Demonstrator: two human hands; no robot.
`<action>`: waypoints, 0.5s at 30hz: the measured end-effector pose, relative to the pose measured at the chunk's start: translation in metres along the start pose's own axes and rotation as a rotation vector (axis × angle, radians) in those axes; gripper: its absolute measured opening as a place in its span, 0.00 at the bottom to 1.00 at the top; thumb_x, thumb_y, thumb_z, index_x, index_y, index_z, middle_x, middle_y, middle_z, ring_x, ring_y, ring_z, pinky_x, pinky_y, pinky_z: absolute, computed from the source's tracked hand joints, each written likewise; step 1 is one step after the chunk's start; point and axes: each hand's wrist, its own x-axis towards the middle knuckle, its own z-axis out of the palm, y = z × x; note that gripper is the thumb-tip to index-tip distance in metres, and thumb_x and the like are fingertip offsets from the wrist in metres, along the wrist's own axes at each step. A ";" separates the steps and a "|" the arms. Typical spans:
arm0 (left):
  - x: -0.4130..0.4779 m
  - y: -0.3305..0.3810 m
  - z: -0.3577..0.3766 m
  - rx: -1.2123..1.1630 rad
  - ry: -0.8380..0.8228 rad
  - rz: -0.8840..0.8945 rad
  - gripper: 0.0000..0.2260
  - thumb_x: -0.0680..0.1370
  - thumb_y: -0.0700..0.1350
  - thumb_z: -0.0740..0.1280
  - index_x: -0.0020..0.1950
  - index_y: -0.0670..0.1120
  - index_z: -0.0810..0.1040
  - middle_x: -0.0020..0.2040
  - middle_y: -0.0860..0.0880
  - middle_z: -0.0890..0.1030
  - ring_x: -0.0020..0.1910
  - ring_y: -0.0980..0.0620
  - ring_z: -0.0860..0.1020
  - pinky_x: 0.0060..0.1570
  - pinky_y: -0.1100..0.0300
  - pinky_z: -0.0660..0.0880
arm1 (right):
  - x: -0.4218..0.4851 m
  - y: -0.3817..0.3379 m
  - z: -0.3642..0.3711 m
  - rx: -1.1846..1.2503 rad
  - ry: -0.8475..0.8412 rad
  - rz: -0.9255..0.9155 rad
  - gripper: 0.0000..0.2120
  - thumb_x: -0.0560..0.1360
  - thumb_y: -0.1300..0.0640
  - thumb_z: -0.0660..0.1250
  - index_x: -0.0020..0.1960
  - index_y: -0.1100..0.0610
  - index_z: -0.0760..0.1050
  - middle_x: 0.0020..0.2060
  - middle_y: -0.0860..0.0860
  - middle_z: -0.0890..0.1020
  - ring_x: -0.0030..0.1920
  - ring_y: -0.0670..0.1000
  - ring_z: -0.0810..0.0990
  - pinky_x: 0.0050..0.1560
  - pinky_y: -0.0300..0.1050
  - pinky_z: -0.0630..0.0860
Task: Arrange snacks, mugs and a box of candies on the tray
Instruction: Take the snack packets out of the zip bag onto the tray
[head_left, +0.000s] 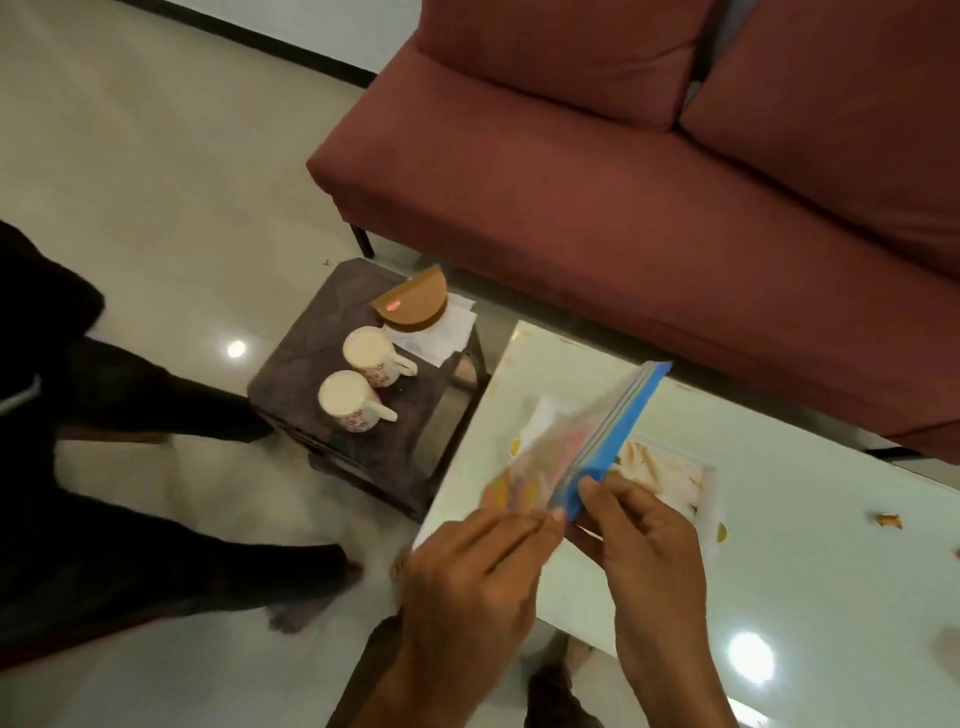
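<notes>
Both my hands hold a clear zip bag (571, 441) with a blue zip strip and blurred coloured contents, above the white table's left end. My left hand (467, 577) grips its lower left corner, and my right hand (644, 545) pinches the blue strip. Under the bag lies a white tray (709, 499) with a cream pattern. Two white floral mugs (374, 356) (350, 400) stand on a dark stool (306, 374) to the left. Behind them sits a round jar with a tan lid (413, 304).
A dark red sofa (649, 182) runs behind the white table (831, 545). Another person's dark-clothed legs and bare foot (306, 608) are on the floor at left. White paper (441, 332) lies under the jar. A small orange scrap (887, 519) lies on the table at right.
</notes>
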 end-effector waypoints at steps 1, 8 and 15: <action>-0.004 0.013 0.010 -0.038 -0.073 -0.006 0.12 0.77 0.52 0.71 0.51 0.45 0.88 0.46 0.49 0.89 0.42 0.53 0.87 0.40 0.59 0.84 | 0.002 0.008 -0.018 -0.015 0.039 0.021 0.09 0.75 0.57 0.69 0.38 0.49 0.84 0.35 0.47 0.87 0.36 0.48 0.86 0.32 0.32 0.78; 0.004 0.111 0.079 -0.754 -0.278 -0.882 0.16 0.77 0.57 0.68 0.64 0.57 0.80 0.47 0.74 0.82 0.54 0.73 0.79 0.49 0.75 0.77 | 0.006 0.045 -0.146 -0.182 0.079 0.067 0.01 0.71 0.56 0.74 0.42 0.54 0.85 0.33 0.47 0.86 0.36 0.48 0.86 0.36 0.35 0.81; 0.023 0.161 0.121 -0.585 -0.297 -0.871 0.09 0.75 0.53 0.74 0.45 0.49 0.87 0.40 0.54 0.87 0.42 0.56 0.84 0.41 0.65 0.81 | 0.003 0.041 -0.208 -0.530 -0.012 -0.150 0.06 0.68 0.55 0.76 0.36 0.45 0.83 0.29 0.39 0.84 0.32 0.42 0.84 0.38 0.35 0.80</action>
